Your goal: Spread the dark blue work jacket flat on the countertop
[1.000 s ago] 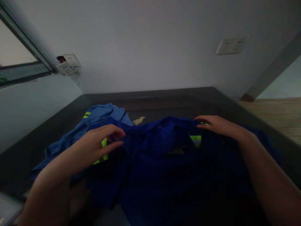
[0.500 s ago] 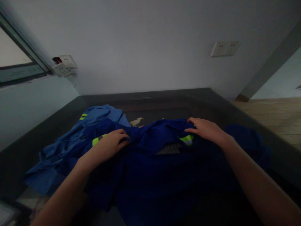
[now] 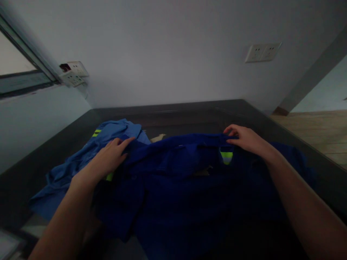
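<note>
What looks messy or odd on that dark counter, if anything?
The lighter blue garment lies crumpled in a heap at the left, partly under the dark blue garment that the left hand and right hand grip at its top edge. A small pale scrap lies on the counter behind them; what it is cannot be told.

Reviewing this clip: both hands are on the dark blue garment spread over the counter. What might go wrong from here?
The left hand lies where the dark blue garment overlaps the lighter blue garment; a pull there might drag both. The right hand pinches only the far edge, so the cloth may slip. The near part hangs over the dark counter edge and could slide off.
</note>
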Motion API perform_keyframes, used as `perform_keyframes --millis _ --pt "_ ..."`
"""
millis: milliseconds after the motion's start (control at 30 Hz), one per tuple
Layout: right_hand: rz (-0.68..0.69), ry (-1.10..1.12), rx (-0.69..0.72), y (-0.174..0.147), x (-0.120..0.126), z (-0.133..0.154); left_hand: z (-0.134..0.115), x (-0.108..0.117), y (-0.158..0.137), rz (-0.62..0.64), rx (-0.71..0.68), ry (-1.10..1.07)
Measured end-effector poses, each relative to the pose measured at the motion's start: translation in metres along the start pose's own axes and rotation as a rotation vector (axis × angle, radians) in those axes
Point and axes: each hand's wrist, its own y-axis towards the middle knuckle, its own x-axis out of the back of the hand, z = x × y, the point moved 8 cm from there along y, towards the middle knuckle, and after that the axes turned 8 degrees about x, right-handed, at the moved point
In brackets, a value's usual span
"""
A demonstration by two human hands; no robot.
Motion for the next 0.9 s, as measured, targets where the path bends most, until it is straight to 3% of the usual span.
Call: perform_keyframes --millis 100,233,367,500,700,900 --pt "0.005 0.097 0.001 0.000 0.005 0.001 -0.027 0.011 -0.008 -0.126 -0.163 0.002" --pt "-0.056 0.125 0.047 0.001 -0.003 0.023 -0.050 0.006 -0.018 -0.046 -0.306 -0.084" --pt "-0.021 -0.054 0.115 0.001 -0.034 0.047 -0.044 -0.008 -0.019 -0.011 -0.200 -0.028" --pt "0.025 -0.228 0.096 -0.003 -0.051 0.043 -0.039 -0.018 -0.018 0.073 -0.157 -0.031" --pt "0.012 -0.308 0.010 -0.001 -0.041 0.027 -0.033 -0.018 -0.012 0.096 -0.148 -0.045" --pt "-0.028 -0.342 -0.101 -0.001 -0.019 0.019 -0.017 0.003 0.003 -0.097 -0.035 -0.037"
